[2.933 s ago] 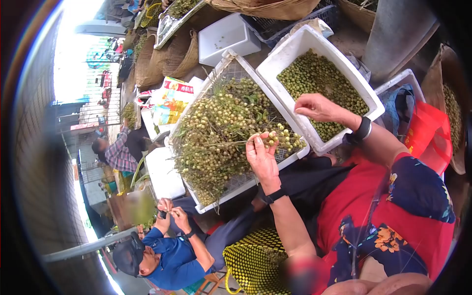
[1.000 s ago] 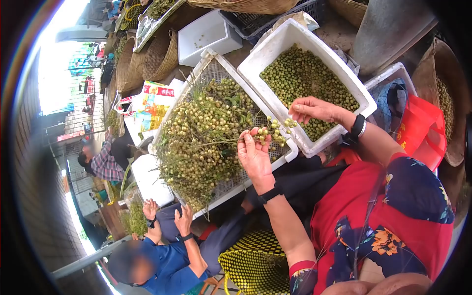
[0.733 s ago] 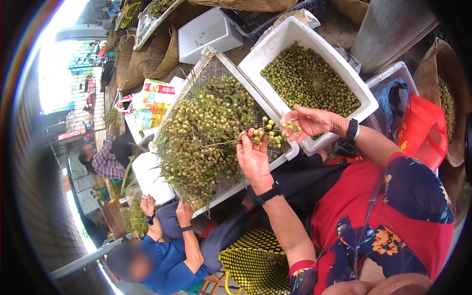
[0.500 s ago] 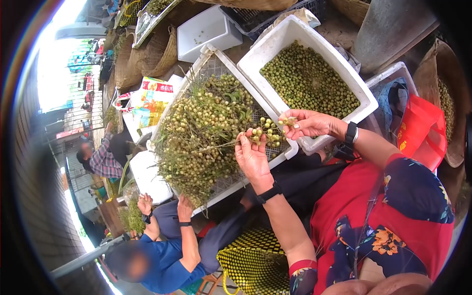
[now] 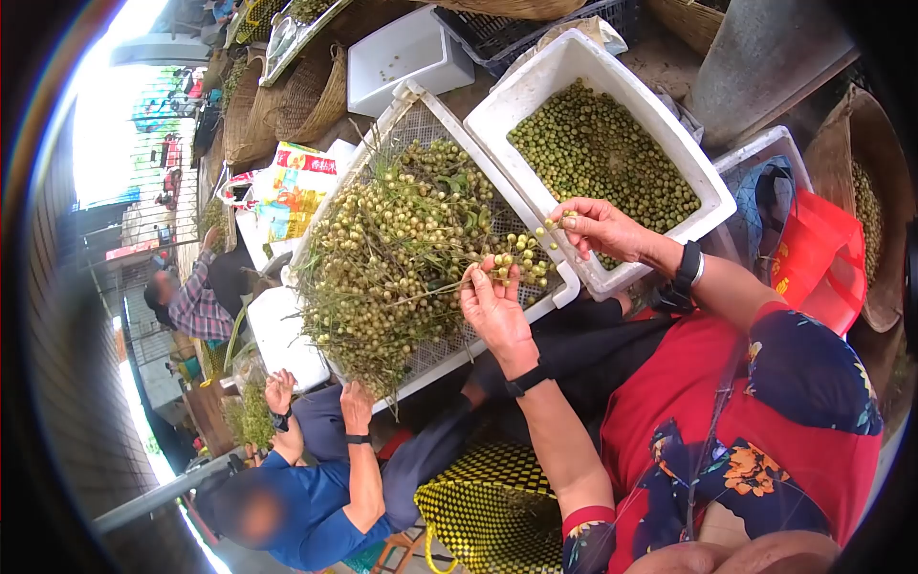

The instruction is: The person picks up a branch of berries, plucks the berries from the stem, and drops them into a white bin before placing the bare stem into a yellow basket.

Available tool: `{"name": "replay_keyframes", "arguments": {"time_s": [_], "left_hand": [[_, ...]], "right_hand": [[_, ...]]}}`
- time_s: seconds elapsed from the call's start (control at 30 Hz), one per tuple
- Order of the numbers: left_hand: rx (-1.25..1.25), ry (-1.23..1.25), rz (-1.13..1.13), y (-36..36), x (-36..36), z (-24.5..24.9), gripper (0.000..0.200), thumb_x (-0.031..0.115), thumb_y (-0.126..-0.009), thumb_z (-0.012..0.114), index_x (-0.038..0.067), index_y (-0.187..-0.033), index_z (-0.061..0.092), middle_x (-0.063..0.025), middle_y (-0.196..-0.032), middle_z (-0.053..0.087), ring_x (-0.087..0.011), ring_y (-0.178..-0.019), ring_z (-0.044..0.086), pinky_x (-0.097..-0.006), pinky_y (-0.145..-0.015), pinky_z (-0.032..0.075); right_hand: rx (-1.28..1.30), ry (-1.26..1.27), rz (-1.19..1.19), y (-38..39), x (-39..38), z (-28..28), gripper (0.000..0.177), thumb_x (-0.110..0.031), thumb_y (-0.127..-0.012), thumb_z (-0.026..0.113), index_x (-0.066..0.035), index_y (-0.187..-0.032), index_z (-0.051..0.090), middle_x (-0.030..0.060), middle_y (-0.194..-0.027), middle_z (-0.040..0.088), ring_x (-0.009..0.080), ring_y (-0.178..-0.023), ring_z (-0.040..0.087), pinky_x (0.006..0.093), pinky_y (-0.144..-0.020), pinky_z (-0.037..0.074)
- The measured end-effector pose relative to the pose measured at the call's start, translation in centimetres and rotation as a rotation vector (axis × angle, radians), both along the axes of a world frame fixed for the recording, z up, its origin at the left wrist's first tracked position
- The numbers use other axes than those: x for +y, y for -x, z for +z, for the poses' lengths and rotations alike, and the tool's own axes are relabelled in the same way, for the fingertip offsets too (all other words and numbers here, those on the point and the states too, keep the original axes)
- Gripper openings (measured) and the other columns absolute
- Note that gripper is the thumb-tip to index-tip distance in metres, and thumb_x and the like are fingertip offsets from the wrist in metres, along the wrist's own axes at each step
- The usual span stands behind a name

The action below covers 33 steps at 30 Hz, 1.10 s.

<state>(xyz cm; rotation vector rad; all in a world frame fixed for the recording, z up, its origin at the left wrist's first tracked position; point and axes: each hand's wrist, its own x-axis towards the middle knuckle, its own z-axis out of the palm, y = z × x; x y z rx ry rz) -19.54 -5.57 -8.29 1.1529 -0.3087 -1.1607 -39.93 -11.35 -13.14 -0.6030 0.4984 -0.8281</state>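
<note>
Between the fingertips of my left hand (image 5: 497, 320) is pinched a thin sprig of round green fruit (image 5: 524, 258). It hangs over the right side of a white-framed mesh tray (image 5: 459, 124). That tray bears a heap of fruit-laden stems (image 5: 392, 249). Just right of the sprig, my right hand (image 5: 607, 230) has its thumb and fingers closed on one or more small round green fruits (image 5: 564, 218). The exact number in the fingers is hidden. Below that hand is the near rim of a white foam box (image 5: 712, 215) holding many loose green fruits (image 5: 602, 158).
A co-worker in blue (image 5: 325, 517) sits at the tray's lower left, one hand at its edge. Another person in plaid (image 5: 196, 297) is farther left. A yellow-black woven basket (image 5: 488, 507), a red bag (image 5: 818, 258) and a smaller white box (image 5: 402, 67) surround the tray.
My right hand has drawn slightly up and away from the sprig, with fruit in its fingertips. My left hand has barely moved and keeps the sprig.
</note>
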Motion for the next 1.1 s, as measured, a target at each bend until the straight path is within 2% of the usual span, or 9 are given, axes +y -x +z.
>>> {"name": "replay_keyframes", "arguments": {"time_s": [0.17,0.23,0.3,0.37,0.47,0.5,0.63,0.9,1.1], "left_hand": [[-0.08,0.006,0.123,0.6,-0.3,-0.6,0.016,0.019,-0.098,0.055,0.008,-0.11,0.053,-0.0082,-0.103,0.065,-0.0199,-0.093,0.064,-0.0378,-0.081,0.058],[-0.079,-0.005,0.106,0.4,-0.3,-0.1,0.016,0.018,-0.098,0.054,0.008,-0.11,0.053,-0.0085,-0.104,0.064,-0.0198,-0.094,0.063,-0.0377,-0.081,0.058],[-0.047,0.018,0.057,0.3,-0.2,0.2,0.015,0.017,-0.098,0.054,0.008,-0.11,0.053,-0.0087,-0.105,0.064,-0.0202,-0.095,0.064,-0.0383,-0.082,0.057],[-0.023,0.023,0.067,0.2,-0.2,0.4,0.015,0.016,-0.098,0.054,0.008,-0.11,0.054,-0.0089,-0.105,0.064,-0.0207,-0.095,0.064,-0.0387,-0.082,0.057],[0.038,0.038,0.064,-0.3,0.0,0.2,0.016,0.016,-0.098,0.056,0.007,-0.111,0.054,-0.0087,-0.106,0.065,-0.0224,-0.097,0.064,-0.0398,-0.085,0.057],[0.075,0.056,0.045,-0.4,0.1,0.1,0.017,0.016,-0.097,0.057,0.006,-0.111,0.055,-0.0083,-0.107,0.065,-0.0236,-0.098,0.064,-0.0406,-0.088,0.056],[0.107,0.034,0.055,0.2,-0.1,0.4,0.016,0.016,-0.098,0.055,0.007,-0.111,0.054,-0.0092,-0.106,0.064,-0.0246,-0.097,0.064,-0.0408,-0.082,0.057],[0.049,0.086,-0.067,0.8,0.8,0.1,0.014,0.016,-0.099,0.053,0.008,-0.111,0.054,-0.0078,-0.103,0.065,-0.0265,-0.1,0.065,-0.0406,-0.083,0.058],[-0.007,0.124,-0.022,1.2,0.9,-0.6,0.014,0.016,-0.099,0.052,0.007,-0.11,0.054,-0.0083,-0.103,0.065,-0.0279,-0.102,0.064,-0.0419,-0.084,0.057]], "right_hand": [[-0.033,-0.198,-0.24,2.4,-0.8,-1.1,0.017,-0.021,-0.098,0.055,-0.007,-0.108,0.061,-0.0019,-0.068,0.056,0.0053,-0.05,0.05,0.0204,-0.046,0.045],[0.207,-0.176,-0.241,4.4,-1.8,-2.7,0.016,-0.021,-0.098,0.055,-0.007,-0.105,0.061,-0.0015,-0.068,0.056,0.0051,-0.05,0.05,0.0208,-0.045,0.045],[0.631,0.14,-0.108,6.3,-2.6,-4.1,0.024,-0.016,-0.093,0.058,-0.005,-0.113,0.055,0.0021,-0.068,0.056,0.0114,-0.054,0.054,0.0274,-0.049,0.048],[1.573,1.115,-0.242,7.6,-2.0,-6.8,0.033,-0.01,-0.087,0.057,-0.004,-0.119,0.052,0.0079,-0.072,0.058,0.0188,-0.064,0.059,0.0342,-0.059,0.051],[1.157,0.919,-0.158,6.2,-2.0,-3.9,0.041,-0.009,-0.083,0.059,-0.005,-0.123,0.051,0.0131,-0.083,0.061,0.0235,-0.078,0.061,0.0381,-0.068,0.052],[0.968,0.611,0.16,5.6,-2.2,-2.3,0.039,-0.014,-0.087,0.061,-0.008,-0.125,0.051,0.0096,-0.095,0.064,0.0185,-0.082,0.062,0.0325,-0.068,0.052],[0.127,0.091,0.437,2.0,-0.1,1.2,0.041,-0.027,-0.093,0.064,-0.008,-0.127,0.052,0.004,-0.099,0.065,0.0099,-0.076,0.062,0.0241,-0.068,0.051],[-0.119,-0.235,0.316,-0.1,0.7,-0.8,0.022,-0.022,-0.095,0.061,-0.002,-0.104,0.059,0.0046,-0.075,0.067,0.0097,-0.058,0.064,0.0204,-0.055,0.053],[0.061,-0.07,0.145,3.9,-0.8,-0.6,0.016,-0.019,-0.095,0.061,-0.006,-0.105,0.06,0.0013,-0.086,0.064,0.0091,-0.072,0.063,0.0229,-0.064,0.053]]}}
